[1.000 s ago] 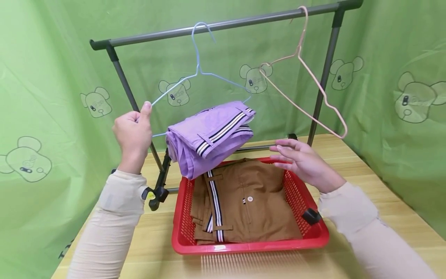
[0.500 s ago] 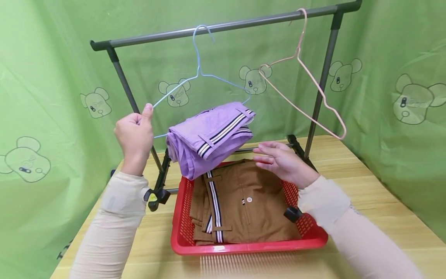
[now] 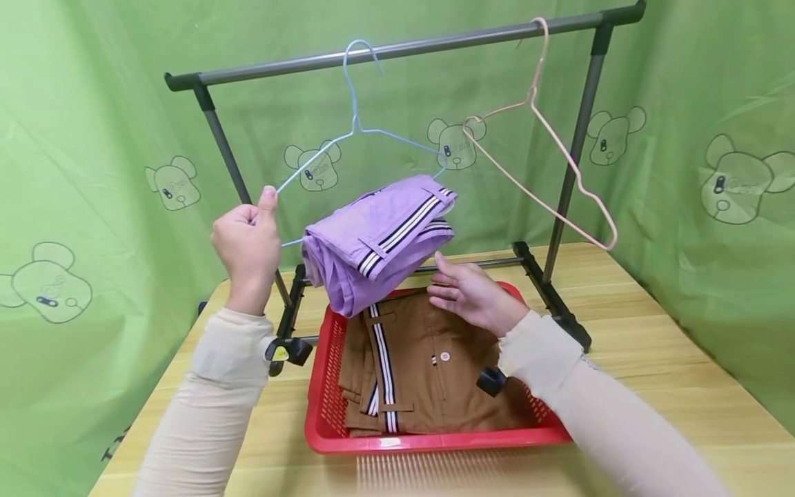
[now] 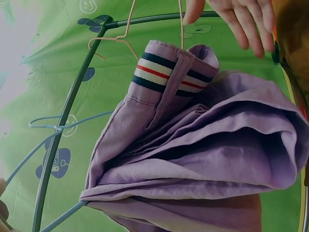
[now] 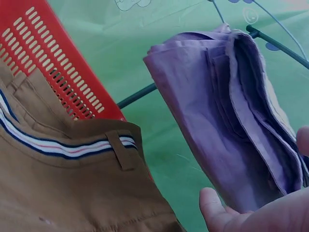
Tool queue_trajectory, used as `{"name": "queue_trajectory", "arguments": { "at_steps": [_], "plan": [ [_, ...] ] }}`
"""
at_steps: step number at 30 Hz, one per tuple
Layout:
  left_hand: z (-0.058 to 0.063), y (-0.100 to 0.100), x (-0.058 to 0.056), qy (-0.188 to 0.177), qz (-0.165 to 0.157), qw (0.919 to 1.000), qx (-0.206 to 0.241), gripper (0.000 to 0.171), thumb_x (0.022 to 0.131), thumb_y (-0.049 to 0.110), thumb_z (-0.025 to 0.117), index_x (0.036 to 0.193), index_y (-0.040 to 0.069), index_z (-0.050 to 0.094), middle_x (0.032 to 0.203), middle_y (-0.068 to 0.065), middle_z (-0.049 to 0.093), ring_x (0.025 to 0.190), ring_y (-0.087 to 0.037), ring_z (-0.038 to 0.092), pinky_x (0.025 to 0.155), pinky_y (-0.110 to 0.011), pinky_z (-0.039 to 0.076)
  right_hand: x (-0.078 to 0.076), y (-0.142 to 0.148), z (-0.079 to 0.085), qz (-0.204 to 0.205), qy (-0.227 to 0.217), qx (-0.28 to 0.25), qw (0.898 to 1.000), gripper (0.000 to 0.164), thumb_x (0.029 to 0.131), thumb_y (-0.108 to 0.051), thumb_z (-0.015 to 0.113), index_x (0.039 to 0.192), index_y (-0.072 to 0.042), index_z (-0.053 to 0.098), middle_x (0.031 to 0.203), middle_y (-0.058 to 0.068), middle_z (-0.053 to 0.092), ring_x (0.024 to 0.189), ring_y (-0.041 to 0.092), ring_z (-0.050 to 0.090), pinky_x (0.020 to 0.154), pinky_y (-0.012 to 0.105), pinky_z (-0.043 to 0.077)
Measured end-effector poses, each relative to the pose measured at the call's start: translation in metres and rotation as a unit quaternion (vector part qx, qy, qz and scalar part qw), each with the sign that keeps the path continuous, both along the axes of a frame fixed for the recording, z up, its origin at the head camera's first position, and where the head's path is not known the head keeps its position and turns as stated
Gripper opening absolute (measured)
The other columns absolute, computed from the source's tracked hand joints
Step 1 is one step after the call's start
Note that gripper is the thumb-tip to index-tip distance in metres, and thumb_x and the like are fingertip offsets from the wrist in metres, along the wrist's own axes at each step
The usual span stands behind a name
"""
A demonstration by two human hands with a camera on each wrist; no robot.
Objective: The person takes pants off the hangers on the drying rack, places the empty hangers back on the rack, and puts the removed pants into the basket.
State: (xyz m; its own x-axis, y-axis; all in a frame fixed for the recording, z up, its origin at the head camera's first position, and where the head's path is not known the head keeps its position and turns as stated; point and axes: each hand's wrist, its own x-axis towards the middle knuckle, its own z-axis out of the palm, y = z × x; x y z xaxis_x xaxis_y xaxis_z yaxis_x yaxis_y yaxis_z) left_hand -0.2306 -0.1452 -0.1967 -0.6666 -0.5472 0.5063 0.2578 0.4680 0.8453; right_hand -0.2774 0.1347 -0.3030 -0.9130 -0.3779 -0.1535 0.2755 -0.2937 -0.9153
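Note:
My left hand (image 3: 248, 245) grips the left side of a blue wire hanger (image 3: 317, 155), thumb on top. Folded purple trousers (image 3: 379, 235) with a striped waistband hang over the hanger's lower bar; their folds (image 4: 203, 164) droop in the left wrist view. The hanger's hook overlaps the rail in the head view; whether it rests on it I cannot tell. My right hand (image 3: 472, 293) is held with loosely extended fingers just right of and below the trousers, above the basket. In the right wrist view its fingers (image 5: 212, 208) are close to the purple cloth (image 5: 207, 111); contact is unclear.
A red basket (image 3: 428, 442) with brown trousers (image 3: 410, 366) in it stands on the wooden table (image 3: 652, 331). Behind it rises a grey rack, its rail (image 3: 435, 48) carrying a pink hanger (image 3: 574, 166) on the right. Green curtain (image 3: 74, 138) surrounds the table.
My right hand has moved left and slightly down, from beyond the basket's right side to near the purple trousers. The left hand, hanger and trousers have shifted slightly right.

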Motion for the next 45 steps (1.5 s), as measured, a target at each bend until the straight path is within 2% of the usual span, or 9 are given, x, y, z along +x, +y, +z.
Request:
{"name": "queue_trajectory", "arguments": {
  "at_steps": [6,12,21,27,33,36,39,42,45],
  "plan": [
    [-0.002,0.003,-0.001,-0.002,0.003,1.0000,0.003,0.052,0.090,0.050,0.063,0.056,0.014,0.048,0.049,0.005,0.042,0.049,-0.012,0.037,0.052,-0.026,0.033,-0.004,-0.015,0.000,-0.010,-0.031,-0.034,0.999,0.083,0.100,-0.040,0.049,0.153,-0.004,-0.003,0.156,0.028,0.003,0.142,0.043,0.015,0.113,0.048,0.023],
    [-0.003,0.007,-0.001,0.001,0.004,1.0000,0.002,0.052,0.090,0.050,0.063,0.056,0.014,0.047,0.049,0.004,0.044,0.049,-0.013,0.039,0.051,-0.026,0.033,-0.004,-0.035,-0.002,-0.019,-0.051,-0.054,0.997,0.083,0.098,-0.048,0.047,0.153,-0.003,0.003,0.156,0.028,0.006,0.143,0.043,0.013,0.113,0.050,0.021],
    [-0.003,0.012,-0.002,0.008,-0.011,0.9999,0.001,0.052,0.090,0.050,0.064,0.056,0.013,0.047,0.049,0.003,0.043,0.049,-0.013,0.038,0.051,-0.027,0.033,-0.007,-0.052,0.001,-0.034,-0.079,-0.121,0.989,0.080,0.094,-0.058,0.047,0.151,-0.011,0.018,0.154,0.020,0.020,0.141,0.046,0.018,0.111,0.063,0.013],
    [-0.004,0.015,0.000,0.010,-0.016,0.9998,0.003,0.051,0.091,0.048,0.064,0.057,0.014,0.048,0.049,0.004,0.041,0.049,-0.012,0.036,0.053,-0.027,0.033,-0.007,-0.061,0.007,-0.048,-0.108,-0.157,0.981,0.073,0.092,-0.058,0.052,0.147,-0.014,0.031,0.151,0.014,0.032,0.141,0.041,0.022,0.111,0.063,0.013],
    [-0.007,0.016,0.000,0.016,-0.019,0.9997,0.010,0.051,0.090,0.048,0.065,0.056,0.015,0.048,0.047,0.005,0.040,0.046,-0.010,0.034,0.054,-0.027,0.034,-0.010,-0.065,0.011,-0.076,-0.138,-0.161,0.974,0.054,0.091,-0.055,0.056,0.124,-0.014,0.046,0.130,0.007,0.051,0.132,0.030,0.037,0.110,0.055,0.021],
    [-0.009,0.016,0.000,0.020,-0.019,0.9996,0.010,0.052,0.090,0.048,0.066,0.054,0.015,0.047,0.047,0.005,0.040,0.046,-0.011,0.035,0.056,-0.027,0.034,-0.013,-0.065,0.012,-0.071,-0.153,-0.181,0.969,0.041,0.092,-0.050,0.059,0.114,-0.016,0.053,0.110,0.001,0.063,0.117,0.021,0.051,0.106,0.046,0.029],
    [-0.011,0.016,-0.001,0.017,-0.019,0.9996,0.009,0.052,0.090,0.048,0.065,0.054,0.015,0.047,0.047,0.004,0.040,0.048,-0.012,0.036,0.058,-0.027,0.035,-0.015,-0.065,0.013,-0.054,-0.153,-0.226,0.960,0.028,0.096,-0.040,0.058,0.107,-0.014,0.058,0.094,0.000,0.071,0.097,0.015,0.064,0.102,0.035,0.038],
    [-0.011,0.016,-0.001,0.015,-0.017,0.9997,0.008,0.051,0.090,0.047,0.066,0.055,0.015,0.047,0.048,0.004,0.040,0.048,-0.013,0.037,0.058,-0.028,0.035,-0.017,-0.064,0.015,-0.047,-0.142,-0.268,0.952,0.019,0.099,-0.029,0.055,0.105,-0.011,0.059,0.091,0.003,0.072,0.085,0.016,0.069,0.093,0.028,0.048],
    [-0.012,0.015,-0.002,0.016,-0.014,0.9998,0.006,0.050,0.090,0.045,0.066,0.055,0.015,0.048,0.048,0.004,0.040,0.049,-0.013,0.037,0.058,-0.028,0.035,-0.018,-0.063,0.018,-0.048,-0.127,-0.278,0.951,0.015,0.101,-0.021,0.052,0.109,-0.009,0.056,0.093,0.004,0.072,0.084,0.016,0.069,0.090,0.026,0.050]
  ]
}}
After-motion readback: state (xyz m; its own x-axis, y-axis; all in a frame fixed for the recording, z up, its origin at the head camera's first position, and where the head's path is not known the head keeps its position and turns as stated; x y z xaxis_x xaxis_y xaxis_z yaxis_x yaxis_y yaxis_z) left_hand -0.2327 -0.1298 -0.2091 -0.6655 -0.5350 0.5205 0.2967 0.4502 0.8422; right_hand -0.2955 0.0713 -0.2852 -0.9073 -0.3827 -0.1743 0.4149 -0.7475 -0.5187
